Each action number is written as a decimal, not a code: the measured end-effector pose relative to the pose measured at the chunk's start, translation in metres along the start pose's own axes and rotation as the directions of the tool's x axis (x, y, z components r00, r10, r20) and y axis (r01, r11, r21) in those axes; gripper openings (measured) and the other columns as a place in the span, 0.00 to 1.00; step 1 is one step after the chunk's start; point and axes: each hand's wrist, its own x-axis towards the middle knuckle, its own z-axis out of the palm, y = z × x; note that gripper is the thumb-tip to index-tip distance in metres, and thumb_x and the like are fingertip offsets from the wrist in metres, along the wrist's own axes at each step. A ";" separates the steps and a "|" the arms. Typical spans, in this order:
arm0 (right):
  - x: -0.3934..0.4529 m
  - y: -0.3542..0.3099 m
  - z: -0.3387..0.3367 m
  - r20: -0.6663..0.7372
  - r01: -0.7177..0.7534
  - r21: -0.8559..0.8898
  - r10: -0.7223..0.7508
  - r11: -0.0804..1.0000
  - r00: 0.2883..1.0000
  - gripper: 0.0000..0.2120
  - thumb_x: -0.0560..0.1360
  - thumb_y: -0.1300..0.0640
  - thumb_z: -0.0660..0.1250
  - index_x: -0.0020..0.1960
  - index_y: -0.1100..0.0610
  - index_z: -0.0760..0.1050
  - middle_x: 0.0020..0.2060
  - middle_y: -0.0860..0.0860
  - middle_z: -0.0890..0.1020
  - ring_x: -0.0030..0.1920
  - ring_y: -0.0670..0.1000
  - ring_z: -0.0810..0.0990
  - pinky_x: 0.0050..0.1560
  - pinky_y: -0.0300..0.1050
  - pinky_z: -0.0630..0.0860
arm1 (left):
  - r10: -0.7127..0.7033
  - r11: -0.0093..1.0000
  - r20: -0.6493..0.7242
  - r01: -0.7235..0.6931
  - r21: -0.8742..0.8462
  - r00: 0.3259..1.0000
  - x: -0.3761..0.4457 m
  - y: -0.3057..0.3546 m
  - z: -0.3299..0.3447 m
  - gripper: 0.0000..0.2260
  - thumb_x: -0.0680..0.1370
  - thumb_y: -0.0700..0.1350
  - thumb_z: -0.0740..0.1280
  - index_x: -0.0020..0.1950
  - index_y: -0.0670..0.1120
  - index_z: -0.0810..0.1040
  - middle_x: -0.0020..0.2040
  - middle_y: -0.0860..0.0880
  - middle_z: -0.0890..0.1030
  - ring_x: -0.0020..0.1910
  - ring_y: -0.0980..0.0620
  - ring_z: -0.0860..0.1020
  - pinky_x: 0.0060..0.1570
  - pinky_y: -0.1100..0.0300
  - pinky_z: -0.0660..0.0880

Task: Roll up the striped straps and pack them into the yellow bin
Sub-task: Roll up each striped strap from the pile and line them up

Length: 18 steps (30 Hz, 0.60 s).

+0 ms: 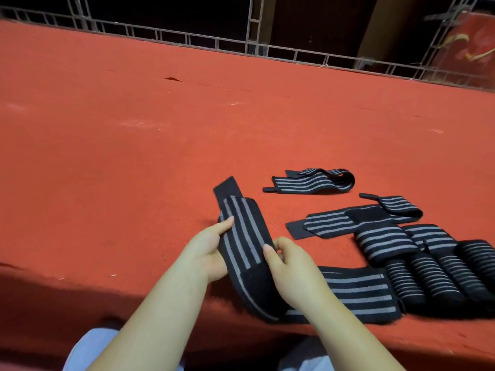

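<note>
Nearest the camera, pale blue trouser fabric point(91, 349) shows at the bottom edge beneath two bare forearms. Beyond them spreads the large red felt-covered surface point(134, 129), bounded at its far edge by a grey metal lattice frame point(187, 38). To the right, near the front edge of the red surface, lies a heap of black elastic straps with grey stripes point(428, 263), some lying flat and overlapping, several rolled into cylinders side by side at the right edge. A separate looped black-and-grey striped strap point(316, 180) lies apart, farther back on the surface. The held black strap with grey lengthwise stripes point(243, 236) is raised off the surface between the hands, its plain black far end pointing away and its near part trailing down towards the heap. The left hand point(206, 250) holds the strap's left edge, thumb on top. The right hand point(289, 266) pinches the strap's right edge, fingers curled round it. The yellow bin does not appear in this view.
</note>
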 end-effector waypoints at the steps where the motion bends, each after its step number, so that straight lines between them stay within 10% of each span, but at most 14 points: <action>1: -0.003 0.001 0.000 0.036 -0.040 0.010 0.039 0.999 0.999 0.13 0.81 0.49 0.55 0.38 0.50 0.65 0.30 0.46 0.72 0.31 0.43 0.70 0.32 0.39 0.64 | 0.010 0.999 0.004 -0.010 0.037 1.000 -0.002 -0.003 -0.001 0.14 0.79 0.46 0.64 0.57 0.37 0.78 0.50 0.38 0.83 0.48 0.41 0.81 0.46 0.46 0.76; 5: -0.019 -0.002 0.012 0.210 -0.186 0.278 0.129 0.942 0.969 0.09 0.80 0.47 0.56 0.52 0.49 0.73 0.48 0.44 0.81 0.50 0.45 0.79 0.55 0.45 0.75 | 0.177 0.960 -0.022 -0.167 0.227 0.984 -0.012 -0.010 0.003 0.11 0.77 0.47 0.67 0.52 0.40 0.80 0.44 0.40 0.84 0.41 0.43 0.83 0.42 0.51 0.78; 10: -0.033 -0.022 0.015 0.339 -0.241 0.603 0.029 0.761 0.940 0.13 0.80 0.44 0.55 0.60 0.43 0.74 0.51 0.45 0.84 0.51 0.45 0.83 0.51 0.45 0.80 | 0.439 0.823 0.094 -0.442 0.356 0.894 -0.029 -0.009 0.012 0.06 0.78 0.45 0.65 0.51 0.44 0.79 0.41 0.46 0.84 0.38 0.50 0.83 0.39 0.56 0.77; 18: -0.017 -0.023 -0.011 -0.217 0.169 0.688 -0.022 0.706 0.976 0.06 0.79 0.55 0.62 0.50 0.53 0.77 0.46 0.51 0.84 0.49 0.50 0.83 0.55 0.53 0.77 | 0.541 0.639 0.343 -0.640 0.427 0.768 -0.054 -0.010 0.026 0.03 0.77 0.42 0.65 0.48 0.45 0.78 0.44 0.49 0.84 0.43 0.53 0.82 0.43 0.62 0.77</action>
